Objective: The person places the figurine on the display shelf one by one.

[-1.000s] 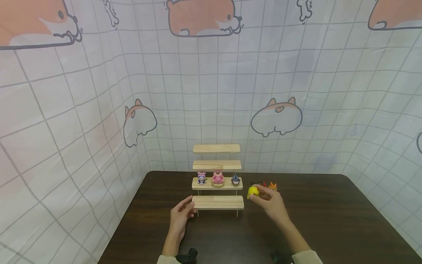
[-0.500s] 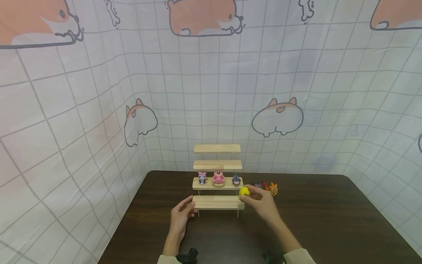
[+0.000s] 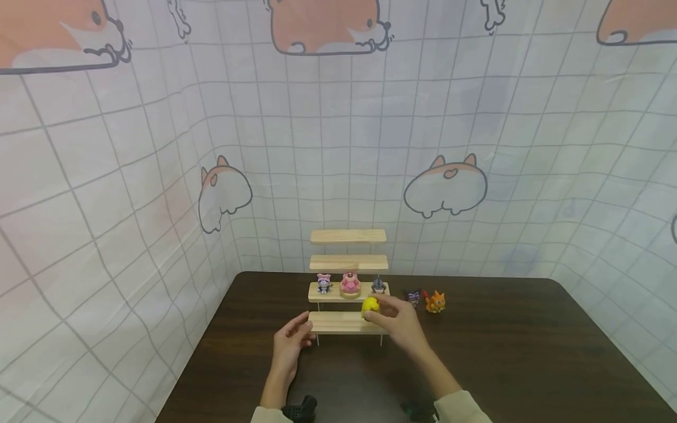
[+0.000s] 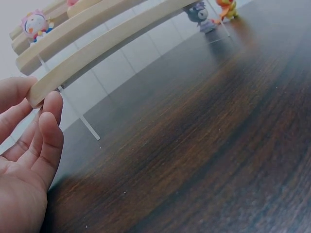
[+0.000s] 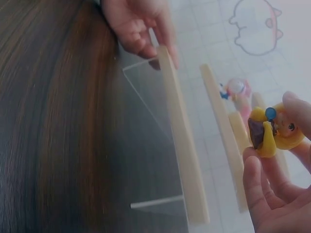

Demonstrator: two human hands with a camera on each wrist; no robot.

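Observation:
In the head view my right hand (image 3: 404, 328) pinches a yellow figurine (image 3: 370, 306) above the right half of the lowest step of a wooden display stand (image 3: 338, 323). The right wrist view shows the figurine (image 5: 272, 131) tilted sideways between thumb and fingers, with a face, blue detail and dark base. My left hand (image 3: 288, 349) grips the left end of that lowest step; in the left wrist view thumb and fingers (image 4: 52, 104) meet around the board's end (image 4: 46, 87). On the step behind sit a pink-capped figurine (image 3: 324, 285), a pink bear figurine (image 3: 350, 285) and a grey-blue figurine (image 3: 378, 285).
Right of the stand, a dark purple figurine (image 3: 413, 298) and an orange figurine (image 3: 435, 302) stand on the dark wooden table (image 3: 502, 352). Two higher steps (image 3: 349, 262) rise at the back. A cloth with a grid and dog drawings (image 3: 344, 117) hangs behind the table.
My right hand has carried the yellow figurine leftward, from beside the stand to over its lowest step, uncovering the figurines on the table. The left hand keeps its hold on the step.

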